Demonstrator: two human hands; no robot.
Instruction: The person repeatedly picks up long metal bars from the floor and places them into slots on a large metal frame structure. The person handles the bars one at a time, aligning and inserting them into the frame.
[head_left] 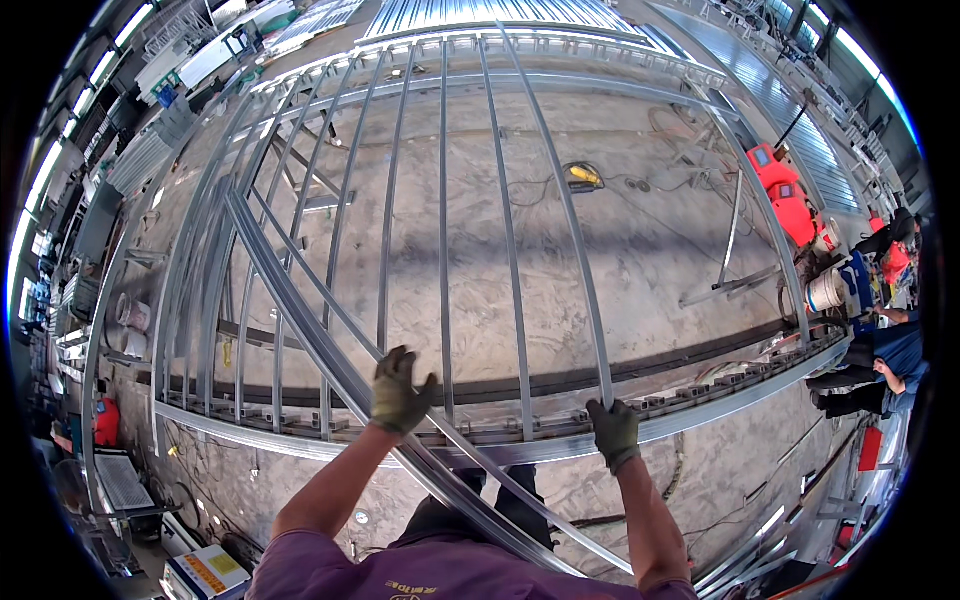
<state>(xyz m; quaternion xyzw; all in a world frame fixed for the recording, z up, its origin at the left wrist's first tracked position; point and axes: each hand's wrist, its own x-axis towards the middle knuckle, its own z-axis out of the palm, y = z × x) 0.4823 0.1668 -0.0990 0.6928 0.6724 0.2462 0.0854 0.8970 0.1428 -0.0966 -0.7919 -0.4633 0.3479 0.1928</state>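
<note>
The left hand (400,395), in an olive work glove, has thumb and fingers spread over a slanting bundle of long grey metal bars (296,310) – whether it presses on them I cannot tell; steadying them there seems sensible. The right hand (615,435), gloved alike, has its fingers curled around the near end of a straight silver metal crossbar (584,262), which spans the silver rectangular metal frame (590,445); that end is best held square to the front edge, fingertips clear of the joint.

Around, a red machine (105,420) stands far left; the bundle obstructs most, crossing the front edge; then a yellow power tool (583,176) on the floor, red box-shaped machines (792,212) – and a co-worker (895,365) at right
</note>
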